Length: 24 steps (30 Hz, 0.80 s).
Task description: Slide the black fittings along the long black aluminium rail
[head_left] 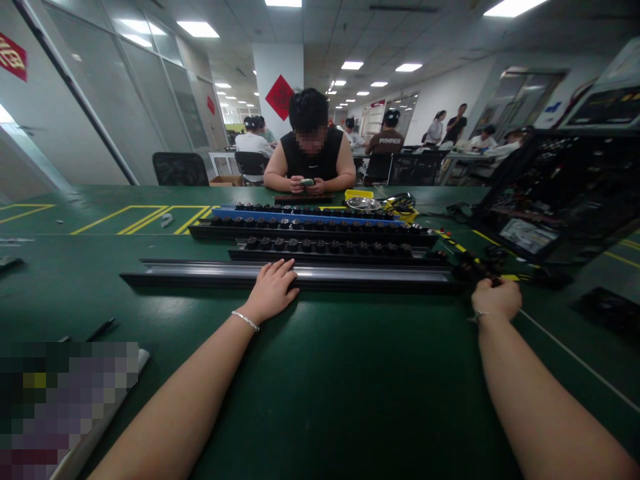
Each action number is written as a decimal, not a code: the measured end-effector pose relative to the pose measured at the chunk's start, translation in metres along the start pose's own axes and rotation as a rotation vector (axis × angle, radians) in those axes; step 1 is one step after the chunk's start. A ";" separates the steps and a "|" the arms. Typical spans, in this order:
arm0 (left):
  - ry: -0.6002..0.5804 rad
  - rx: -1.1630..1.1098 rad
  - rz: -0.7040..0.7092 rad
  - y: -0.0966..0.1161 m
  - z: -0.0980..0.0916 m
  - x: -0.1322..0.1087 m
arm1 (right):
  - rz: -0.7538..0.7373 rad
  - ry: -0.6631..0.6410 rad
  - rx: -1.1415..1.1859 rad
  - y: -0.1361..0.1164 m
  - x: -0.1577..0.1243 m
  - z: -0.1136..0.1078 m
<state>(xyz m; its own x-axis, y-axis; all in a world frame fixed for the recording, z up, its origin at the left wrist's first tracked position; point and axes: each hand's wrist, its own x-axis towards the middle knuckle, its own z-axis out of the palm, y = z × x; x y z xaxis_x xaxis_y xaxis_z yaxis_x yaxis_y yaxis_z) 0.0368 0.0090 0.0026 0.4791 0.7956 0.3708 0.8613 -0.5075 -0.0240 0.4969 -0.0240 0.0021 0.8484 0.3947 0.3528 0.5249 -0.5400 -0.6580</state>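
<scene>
Steadily, I want the long black metal channel (350,275) to lie flat before I put any force into its right end. It stretches left to right across the near part of the green table (360,380), its pale, shiny inner strip facing up. My left hand (274,287) rests over it left of the middle, fingers slightly spread and not clenched round anything; light downward pressure there should stop it from skating or twisting. My right hand (499,300) is curled narrow beside the right end, against a dark part (475,268); the two blend together, so I cannot tell whether I am gripping it. Good work here, I judge, means small, straight movements along the channel's line, with no sideways prying that could swing the far-left end. Just beyond sits a shorter black rail (327,255) with a row of round black pieces, so my knuckles should stay clear. On the right, the open computer case (555,193) leaves less elbow room, so I'd best keep that wrist low.
</scene>
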 end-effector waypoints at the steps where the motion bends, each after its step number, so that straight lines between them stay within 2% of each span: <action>1: 0.003 -0.005 -0.002 0.000 0.000 0.000 | 0.004 0.000 -0.001 0.002 0.001 -0.001; 5: 0.007 -0.013 -0.007 0.000 0.001 0.000 | 0.017 -0.041 -0.047 0.007 0.002 -0.003; 12: 0.018 -0.008 -0.011 0.001 0.000 0.000 | -0.072 -0.123 -0.216 0.012 -0.002 -0.008; 14: 0.013 -0.015 -0.023 0.003 -0.002 0.000 | -0.091 -0.085 -0.243 0.010 -0.003 -0.011; 16: 0.006 -0.022 -0.038 0.004 -0.003 0.000 | -0.132 0.015 -0.215 0.002 -0.005 -0.013; 18: 0.006 -0.028 -0.049 0.005 -0.005 0.001 | -0.272 0.077 -0.179 -0.011 -0.005 -0.011; 21: 0.014 -0.042 -0.057 0.007 -0.006 0.001 | -0.565 -0.043 -0.172 -0.037 -0.003 0.000; 22: 0.014 -0.047 -0.059 0.008 -0.007 0.002 | -0.626 -0.110 -0.181 -0.046 -0.001 0.005; 24: 0.014 -0.052 -0.070 0.008 -0.008 0.003 | -0.651 -0.248 -0.217 -0.063 0.005 0.019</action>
<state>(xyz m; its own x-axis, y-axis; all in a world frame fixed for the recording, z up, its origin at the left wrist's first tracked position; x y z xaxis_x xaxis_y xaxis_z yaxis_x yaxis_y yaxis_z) 0.0439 0.0043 0.0108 0.4152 0.8252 0.3829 0.8826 -0.4674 0.0503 0.4663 0.0264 0.0326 0.3322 0.8293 0.4494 0.9415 -0.2634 -0.2100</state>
